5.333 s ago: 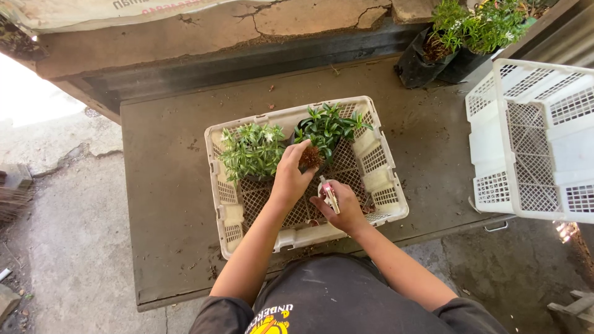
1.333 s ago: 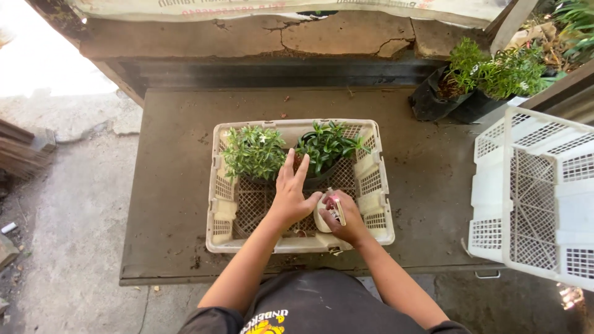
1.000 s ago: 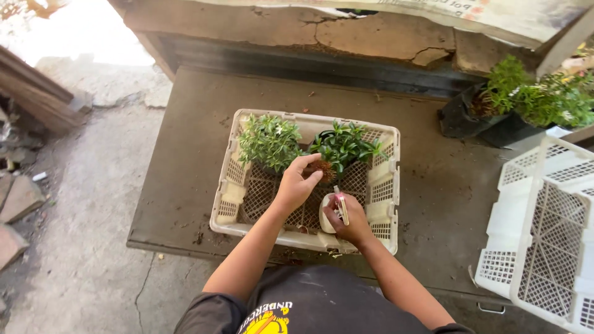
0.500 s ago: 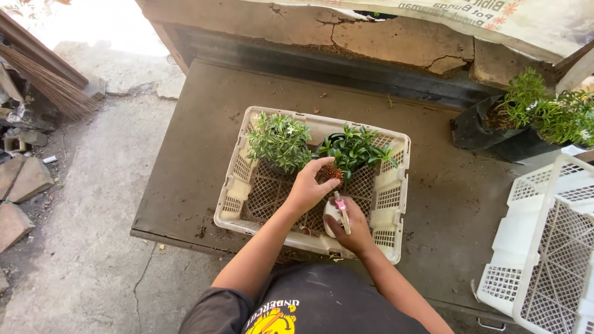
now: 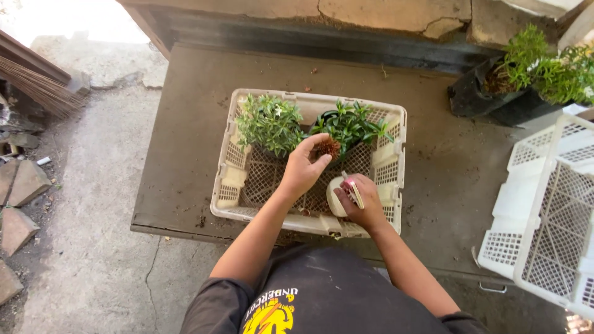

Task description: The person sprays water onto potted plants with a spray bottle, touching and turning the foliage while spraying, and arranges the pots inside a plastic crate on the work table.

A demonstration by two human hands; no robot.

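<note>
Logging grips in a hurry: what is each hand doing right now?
Left hand: closed, pinching a brown clump by the dark-leaved plant.
Right hand: closed on a small tool and a pale round object.

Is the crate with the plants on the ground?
No, the crate with both plants sits on the dark table, above the ground.

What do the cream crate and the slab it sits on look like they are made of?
The cream crate looks like moulded plastic: thin lattice walls and floor, matte and a little grimy. The slab beneath looks like rough concrete or cement: grey-brown, dull and stained, though weathered board cannot be ruled out.
</note>
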